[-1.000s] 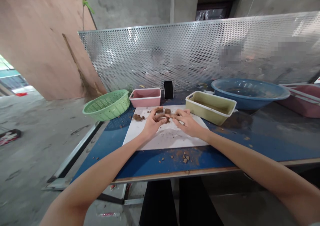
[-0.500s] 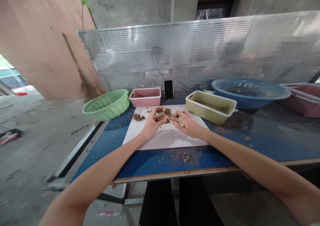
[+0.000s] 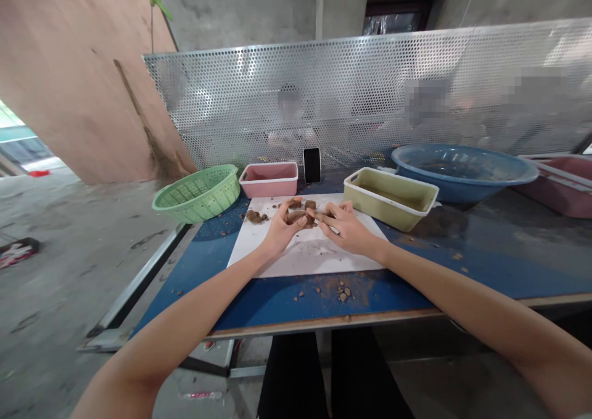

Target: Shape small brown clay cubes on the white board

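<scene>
My left hand (image 3: 281, 228) curls around a brown lump of clay (image 3: 309, 222) over the white board (image 3: 296, 260), thumb on the near side and fingers on the far side. From the right, the fingertips of my right hand (image 3: 346, 229) are closed on the same lump. My fingers hide much of its shape. Just behind the hands sits a small clay block (image 3: 310, 205). Another rough clay lump (image 3: 253, 216) lies on the board left of my left hand, with crumbs around it.
Behind the board stand a pink basin (image 3: 269, 188), an upright phone (image 3: 312, 166) and a perforated metal screen (image 3: 342, 110). A green basket (image 3: 198, 197) is at left; an olive basin (image 3: 388, 200) and a blue tub (image 3: 462, 184) are at right. Clay crumbs (image 3: 343, 294) lie near the table's front edge.
My right fingertips have shifted slightly on the clay, and more of the lump shows between the hands. Everything else looks the same.
</scene>
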Motion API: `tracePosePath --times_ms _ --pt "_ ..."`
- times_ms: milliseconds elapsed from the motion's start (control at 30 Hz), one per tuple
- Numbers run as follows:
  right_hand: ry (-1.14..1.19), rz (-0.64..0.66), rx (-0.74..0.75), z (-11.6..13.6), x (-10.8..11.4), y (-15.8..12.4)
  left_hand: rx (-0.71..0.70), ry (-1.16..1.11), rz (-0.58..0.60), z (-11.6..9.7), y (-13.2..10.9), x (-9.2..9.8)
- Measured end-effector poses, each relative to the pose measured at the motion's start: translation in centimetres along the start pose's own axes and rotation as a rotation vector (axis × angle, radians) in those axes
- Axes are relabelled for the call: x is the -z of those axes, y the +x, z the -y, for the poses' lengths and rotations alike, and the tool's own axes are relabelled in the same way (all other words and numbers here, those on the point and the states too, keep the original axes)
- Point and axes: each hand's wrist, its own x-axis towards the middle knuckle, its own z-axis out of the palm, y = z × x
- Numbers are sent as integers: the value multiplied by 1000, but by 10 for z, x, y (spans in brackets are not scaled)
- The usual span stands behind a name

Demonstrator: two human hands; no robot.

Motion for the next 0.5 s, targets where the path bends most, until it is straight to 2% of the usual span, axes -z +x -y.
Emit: tracePosePath --times_ms 100,267,400,500 --pt "-9 -28 -49 1 -1 0 5 -30 -24 0 0 0" --pt "-16 37 70 2 1 -1 23 -59 -26 -1 0 0" --pt "-14 -13 -27 3 0 0 9 -60 -24 1 1 1" --pt "4 28 15 3 0 0 11 -70 -37 1 1 1"
